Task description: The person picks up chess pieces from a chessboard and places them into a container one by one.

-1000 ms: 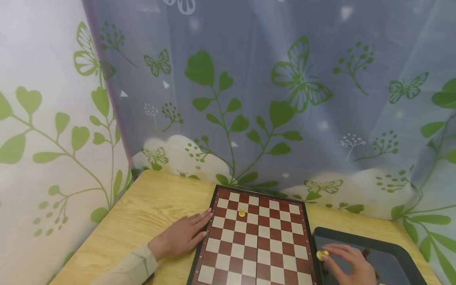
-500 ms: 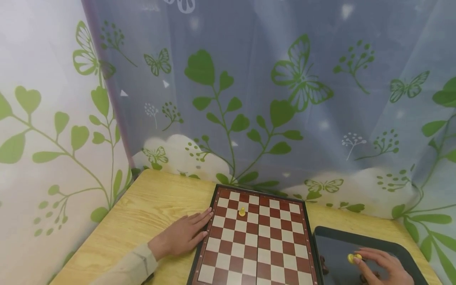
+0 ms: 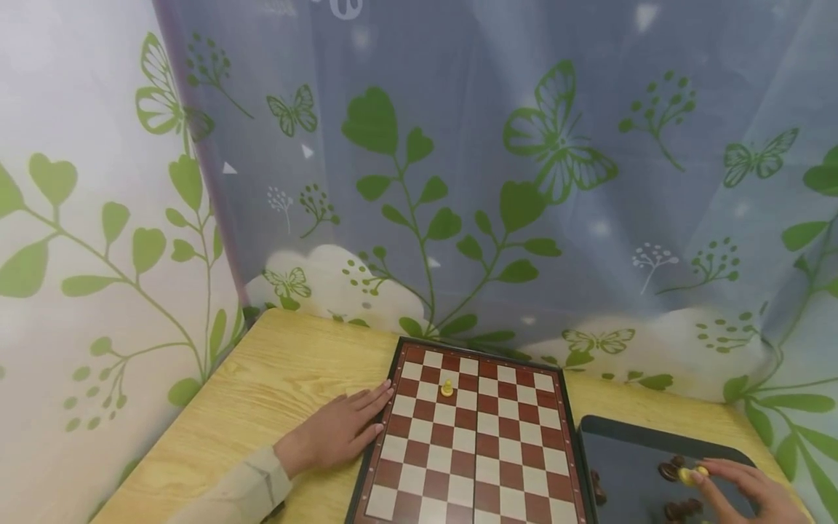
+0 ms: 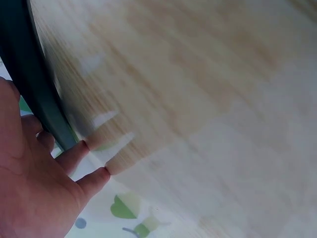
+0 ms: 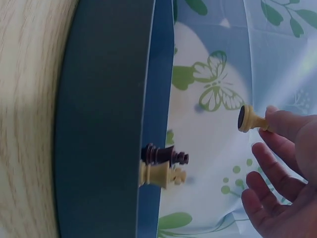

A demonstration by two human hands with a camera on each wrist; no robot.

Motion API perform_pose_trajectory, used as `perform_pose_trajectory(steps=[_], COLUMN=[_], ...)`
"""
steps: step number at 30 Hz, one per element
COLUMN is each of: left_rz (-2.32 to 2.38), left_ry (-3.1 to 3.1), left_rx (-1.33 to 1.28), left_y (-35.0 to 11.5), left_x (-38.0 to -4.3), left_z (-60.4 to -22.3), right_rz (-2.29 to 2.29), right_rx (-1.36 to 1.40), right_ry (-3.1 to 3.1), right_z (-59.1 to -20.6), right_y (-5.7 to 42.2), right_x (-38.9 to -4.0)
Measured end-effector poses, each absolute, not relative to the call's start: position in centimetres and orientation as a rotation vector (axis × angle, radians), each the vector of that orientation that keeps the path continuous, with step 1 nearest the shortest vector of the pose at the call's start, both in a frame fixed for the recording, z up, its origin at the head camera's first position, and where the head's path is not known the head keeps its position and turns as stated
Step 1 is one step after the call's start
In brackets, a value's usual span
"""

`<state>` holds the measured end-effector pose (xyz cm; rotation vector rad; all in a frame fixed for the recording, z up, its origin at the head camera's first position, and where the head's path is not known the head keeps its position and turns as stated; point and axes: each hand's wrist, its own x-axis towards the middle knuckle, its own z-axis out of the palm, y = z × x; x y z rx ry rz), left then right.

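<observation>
A brown-and-cream chessboard [image 3: 484, 451] lies on the table, with a yellow pawn [image 3: 447, 389] standing near its far left. My left hand [image 3: 329, 435] rests along the board's left rim, fingers extended; the left wrist view has its fingertips by the dark rim [image 4: 37, 74]. Over the dark tray [image 3: 628, 447] at the right, my right hand [image 3: 749, 489] pinches a yellow chess piece [image 5: 251, 120] between thumb and finger. Its dark base faces away from the palm, and the fingers hide its top.
Several dark chess pieces [image 3: 681, 508] lie in the tray. In the right wrist view a dark piece [image 5: 166, 154] and a cream piece [image 5: 157, 174] show above the tray wall [image 5: 104, 119]. A patterned curtain [image 3: 458, 182] hangs behind the wooden table [image 3: 308, 342].
My right hand has moved rightward from the board's right edge to farther over the tray, still pinching the yellow piece. More dark pieces show in the tray. The left hand stays put.
</observation>
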<state>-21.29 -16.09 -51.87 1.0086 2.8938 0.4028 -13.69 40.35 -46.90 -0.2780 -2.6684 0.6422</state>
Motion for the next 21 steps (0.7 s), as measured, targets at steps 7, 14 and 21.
perform_pose_trajectory(steps=[7, 14, 21], left_rz=[0.402, 0.426, 0.419], left_ry=[2.906, 2.901, 2.907], left_rx=[1.003, 1.022, 1.005], left_y=[-16.1, -15.9, -16.1], left_x=[-21.3, -21.3, -21.2], left_z=[-51.7, -51.8, -51.7], right_rz=[0.597, 0.599, 0.531], right_rx=[-0.168, -0.221, -0.201], right_ry=[-2.633, -2.68, -2.674], right_z=[-47.4, -48.2, -49.3], right_y=[42.1, 44.1, 45.1], right_x=[-13.7, -13.9, -14.3])
